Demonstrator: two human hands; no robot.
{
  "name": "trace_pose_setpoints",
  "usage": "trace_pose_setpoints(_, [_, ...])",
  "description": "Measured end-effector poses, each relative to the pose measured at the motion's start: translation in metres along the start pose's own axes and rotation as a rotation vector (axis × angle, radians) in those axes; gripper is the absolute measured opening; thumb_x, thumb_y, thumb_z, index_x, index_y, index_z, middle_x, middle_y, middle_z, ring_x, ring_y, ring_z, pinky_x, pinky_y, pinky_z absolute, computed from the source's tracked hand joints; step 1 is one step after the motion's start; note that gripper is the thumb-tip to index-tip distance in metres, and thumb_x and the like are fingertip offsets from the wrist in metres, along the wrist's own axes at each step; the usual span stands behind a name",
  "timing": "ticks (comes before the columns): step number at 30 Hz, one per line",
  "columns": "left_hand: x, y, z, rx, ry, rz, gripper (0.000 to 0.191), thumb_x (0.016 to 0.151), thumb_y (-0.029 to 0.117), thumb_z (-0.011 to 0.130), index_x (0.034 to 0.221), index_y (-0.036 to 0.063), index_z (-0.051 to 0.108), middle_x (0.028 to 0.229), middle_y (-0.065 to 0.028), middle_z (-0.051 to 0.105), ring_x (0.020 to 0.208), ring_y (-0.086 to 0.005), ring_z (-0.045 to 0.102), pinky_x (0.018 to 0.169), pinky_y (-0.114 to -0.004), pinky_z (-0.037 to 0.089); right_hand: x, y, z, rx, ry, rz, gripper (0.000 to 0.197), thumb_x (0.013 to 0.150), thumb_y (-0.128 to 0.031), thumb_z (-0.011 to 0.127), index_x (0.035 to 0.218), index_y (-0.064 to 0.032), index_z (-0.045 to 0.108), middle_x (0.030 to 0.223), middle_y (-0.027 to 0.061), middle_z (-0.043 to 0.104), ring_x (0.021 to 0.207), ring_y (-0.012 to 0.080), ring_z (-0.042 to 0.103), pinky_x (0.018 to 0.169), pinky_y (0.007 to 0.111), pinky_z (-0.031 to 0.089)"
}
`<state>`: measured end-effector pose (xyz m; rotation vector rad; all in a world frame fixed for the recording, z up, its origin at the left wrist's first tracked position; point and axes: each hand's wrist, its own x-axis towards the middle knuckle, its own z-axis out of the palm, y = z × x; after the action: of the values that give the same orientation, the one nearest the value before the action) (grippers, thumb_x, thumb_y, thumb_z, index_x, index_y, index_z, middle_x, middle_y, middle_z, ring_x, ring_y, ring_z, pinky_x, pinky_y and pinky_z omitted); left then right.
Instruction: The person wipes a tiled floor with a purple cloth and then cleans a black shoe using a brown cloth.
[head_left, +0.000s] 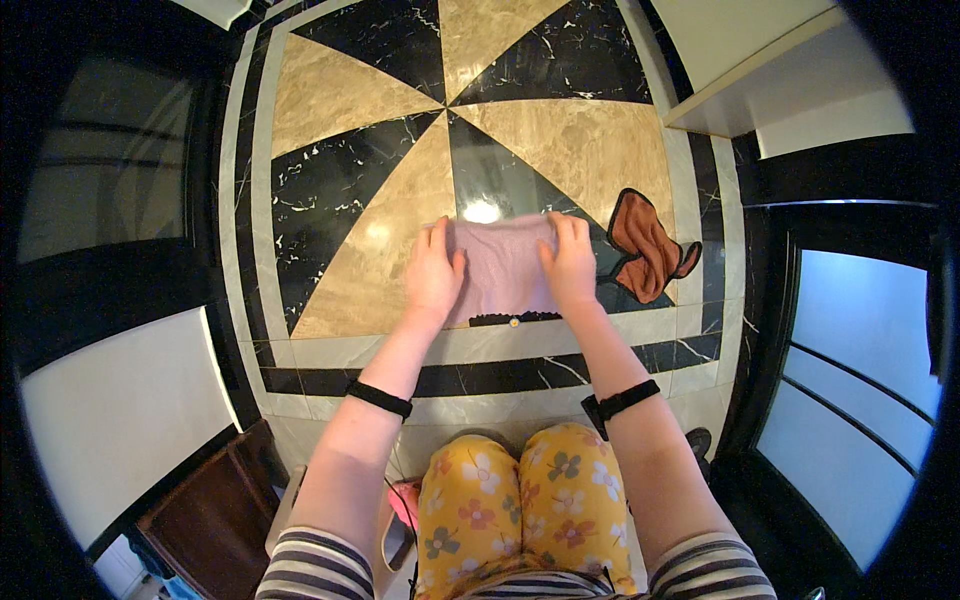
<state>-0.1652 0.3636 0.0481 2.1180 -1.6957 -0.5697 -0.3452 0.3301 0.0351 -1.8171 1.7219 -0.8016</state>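
A lavender cloth spans the gap between my two hands, over the patterned floor. Its near edge carries a black scalloped trim with a small flower-like ornament at the middle. My left hand grips the cloth's left side, fingers pointing away from me. On the opposite side my right hand holds it in the same way, thumb on top. Shallow folds run across the fabric; its underside is hidden. To the right of my right hand, a crumpled rust-brown cloth with black edging lies on the floor.
Polished marble flooring in black and tan wedges spreads before me. A brown piece of furniture stands at lower left. Something pink lies beside my left knee. On the right are a pale cabinet or shelf and a dark-framed glass panel.
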Motion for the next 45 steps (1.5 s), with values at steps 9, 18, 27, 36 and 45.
trace_pose_setpoints(9, [-0.008, -0.01, 0.038, 0.032, -0.134, 0.349, 0.055, 0.063, 0.008, 0.061, 0.115, 0.0068, 0.043, 0.116, -0.0123, 0.043, 0.102, -0.0302, 0.042, 0.086, -0.037, 0.036, -0.005, 0.006, 0.032, -0.385, -0.325, -0.395, 0.044, 0.068, -0.014, 0.055, 0.111, -0.0157, 0.048, 0.115, 0.005, 0.041, 0.098, 0.0252, 0.045, 0.079, 0.035, 0.04])
trace_pose_setpoints(18, [-0.035, -0.015, 0.05, 0.134, -0.087, 0.337, 0.019, 0.065, 0.005, 0.053, 0.084, 0.0053, 0.051, 0.087, -0.0101, 0.051, 0.086, -0.0265, 0.048, 0.073, -0.034, 0.041, -0.041, -0.013, 0.043, -0.409, -0.291, -0.416, 0.01, 0.072, -0.013, 0.046, 0.081, -0.0095, 0.05, 0.082, 0.0037, 0.049, 0.08, 0.0203, 0.052, 0.069, 0.033, 0.044])
trace_pose_setpoints(27, [-0.002, -0.02, -0.005, -0.331, -0.547, 0.104, 0.022, 0.074, 0.008, 0.056, 0.095, 0.0036, 0.054, 0.083, -0.0137, 0.058, 0.077, -0.0255, 0.056, 0.07, -0.031, 0.044, 0.014, -0.02, 0.014, 0.157, -0.877, 0.187, 0.021, 0.067, -0.016, 0.061, 0.083, -0.0026, 0.058, 0.067, 0.0157, 0.06, 0.062, 0.0239, 0.059, 0.056, 0.033, 0.046])
trace_pose_setpoints(36, [0.032, -0.053, 0.013, -0.236, 0.037, 0.0, 0.023, 0.069, 0.011, 0.058, 0.09, 0.0022, 0.053, 0.088, -0.0155, 0.052, 0.085, -0.0296, 0.05, 0.077, -0.035, 0.04, 0.006, -0.046, 0.058, -0.254, -0.34, 0.064, 0.041, 0.074, -0.027, 0.052, 0.113, -0.0143, 0.048, 0.121, 0.0118, 0.038, 0.112, 0.0319, 0.035, 0.087, 0.05, 0.033])
trace_pose_setpoints(45, [-0.064, -0.146, -0.005, 0.066, 0.234, 0.068, 0.03, 0.078, 0.01, 0.049, 0.108, 0.0047, 0.047, 0.112, -0.0131, 0.045, 0.105, -0.0286, 0.042, 0.088, -0.035, 0.033, 0.003, -0.012, 0.086, -0.597, -0.376, -0.445, 0.04, 0.081, -0.015, 0.035, 0.12, -0.0193, 0.041, 0.134, 0.0051, 0.027, 0.122, 0.0275, 0.027, 0.095, 0.053, 0.019])
